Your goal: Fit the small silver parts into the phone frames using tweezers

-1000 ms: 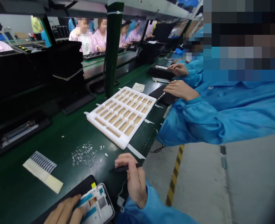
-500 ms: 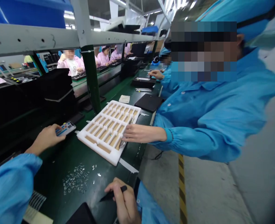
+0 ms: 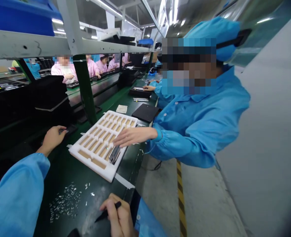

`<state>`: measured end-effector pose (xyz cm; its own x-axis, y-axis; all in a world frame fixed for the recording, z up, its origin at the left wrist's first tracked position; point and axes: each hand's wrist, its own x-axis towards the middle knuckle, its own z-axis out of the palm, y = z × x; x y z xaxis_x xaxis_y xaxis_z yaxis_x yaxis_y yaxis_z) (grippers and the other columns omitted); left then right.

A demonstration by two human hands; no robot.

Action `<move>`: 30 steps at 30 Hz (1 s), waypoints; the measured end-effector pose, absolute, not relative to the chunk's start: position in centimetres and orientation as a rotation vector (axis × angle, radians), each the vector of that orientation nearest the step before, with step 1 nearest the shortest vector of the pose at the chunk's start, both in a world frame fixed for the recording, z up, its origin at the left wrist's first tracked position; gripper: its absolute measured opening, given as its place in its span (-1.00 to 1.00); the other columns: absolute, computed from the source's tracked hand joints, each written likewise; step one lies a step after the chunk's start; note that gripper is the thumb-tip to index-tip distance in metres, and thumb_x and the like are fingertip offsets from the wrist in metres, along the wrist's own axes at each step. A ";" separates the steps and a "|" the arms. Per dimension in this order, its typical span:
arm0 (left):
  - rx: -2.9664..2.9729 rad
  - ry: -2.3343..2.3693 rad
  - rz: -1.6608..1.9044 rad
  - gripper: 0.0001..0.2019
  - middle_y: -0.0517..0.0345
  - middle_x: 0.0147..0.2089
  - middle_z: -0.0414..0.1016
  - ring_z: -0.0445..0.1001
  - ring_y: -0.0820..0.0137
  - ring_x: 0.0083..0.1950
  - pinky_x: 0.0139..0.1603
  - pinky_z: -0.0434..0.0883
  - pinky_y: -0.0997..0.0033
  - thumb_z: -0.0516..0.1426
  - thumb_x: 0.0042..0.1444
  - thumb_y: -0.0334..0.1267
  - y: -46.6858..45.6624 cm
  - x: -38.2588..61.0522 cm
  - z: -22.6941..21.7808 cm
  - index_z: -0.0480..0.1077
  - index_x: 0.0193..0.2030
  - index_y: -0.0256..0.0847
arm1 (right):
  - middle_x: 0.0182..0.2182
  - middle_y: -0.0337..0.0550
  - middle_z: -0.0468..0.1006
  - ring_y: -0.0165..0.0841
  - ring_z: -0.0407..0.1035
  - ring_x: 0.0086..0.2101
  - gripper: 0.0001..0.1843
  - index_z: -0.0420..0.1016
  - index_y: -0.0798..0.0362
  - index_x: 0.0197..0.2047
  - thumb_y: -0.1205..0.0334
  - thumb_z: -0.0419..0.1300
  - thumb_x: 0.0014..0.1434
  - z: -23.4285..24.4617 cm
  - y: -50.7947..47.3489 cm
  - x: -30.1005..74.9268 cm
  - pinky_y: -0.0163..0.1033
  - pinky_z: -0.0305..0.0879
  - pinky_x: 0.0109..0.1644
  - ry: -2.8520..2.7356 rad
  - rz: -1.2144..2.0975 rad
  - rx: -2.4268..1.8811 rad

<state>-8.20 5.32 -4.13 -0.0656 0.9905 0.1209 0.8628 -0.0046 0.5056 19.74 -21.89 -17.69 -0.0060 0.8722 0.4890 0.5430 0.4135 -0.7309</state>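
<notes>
2 hands: R hand (image 3: 118, 215) pinches 1 blk pen-shaped tool (image 3: 107, 211); L hand (image 3: 52, 139) curled round 1 small dark item (image 3: 63, 131), near 1 white foam tray (image 3: 72, 149).

The person wears a smock of bright blue, smooth-sheened cloth. Its left sleeve (image 3: 14, 194) is full and puffy, narrowing to a gathered end at the wrist, and the right sleeve (image 3: 147, 219) matches it in colour. The left hand (image 3: 52, 140) and right hand (image 3: 117, 214) are bare.
</notes>
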 end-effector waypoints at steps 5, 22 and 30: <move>2.127 1.659 0.535 -0.64 0.01 0.15 0.60 0.63 0.24 0.06 0.09 0.62 0.06 0.25 0.41 -0.03 -0.2 2.4 -5.9 0.50 0.18 -0.22 | -0.36 -0.15 0.68 -0.23 0.64 -0.34 -0.41 0.70 -0.10 -0.24 -0.03 -0.09 0.64 -16.7 -21.8 18.6 -0.20 0.59 -0.19 -1.430 0.652 -1.220; 2.322 1.609 0.951 -0.75 0.02 0.17 0.64 0.64 0.25 0.12 0.21 0.58 0.07 0.21 0.45 -0.15 -5.5 9.6 -3.2 0.55 0.15 -0.18 | -0.55 -0.16 0.55 -0.31 0.51 -0.49 -0.23 0.69 0.06 -0.29 -0.24 -0.13 0.61 -16.7 -20.5 19.2 -0.28 0.42 -0.37 -1.346 0.975 -1.192; 2.352 1.636 1.046 -0.72 0.25 0.12 0.73 0.74 0.28 0.03 0.01 0.66 0.42 0.17 0.41 -0.11 -20.9 -2.4 -1.9 0.64 0.15 0.16 | -0.48 -0.12 0.66 -0.35 0.52 -0.57 -0.42 0.60 0.11 -0.18 -0.33 0.30 0.35 -17.0 -18.9 19.2 -0.31 0.43 -0.50 -1.174 1.350 -1.084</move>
